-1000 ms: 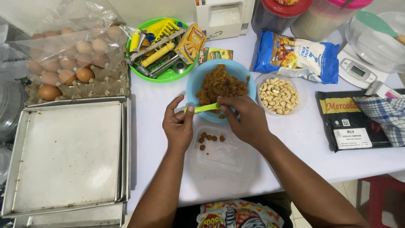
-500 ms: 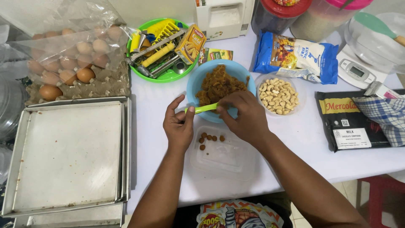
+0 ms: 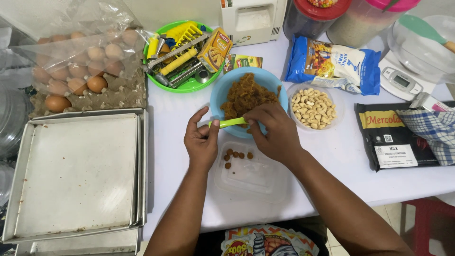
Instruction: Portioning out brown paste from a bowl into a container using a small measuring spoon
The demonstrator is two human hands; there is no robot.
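I am looking down on a white table (image 3: 170, 114) that is filling nearly the whole view under even, soft light. At the lower right a strip of pale tiled floor (image 3: 393, 215) is showing, with a red stool (image 3: 429, 220) standing on it.

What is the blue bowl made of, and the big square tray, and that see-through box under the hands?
The blue bowl looks like plastic: one even colour, smooth, softly shiny rim. The big square tray seems to be metal, probably aluminium: dull silver-grey with folded edges and faint scuffs. The see-through box looks like thin clear plastic, since the white table shows through it and its corners are rounded.
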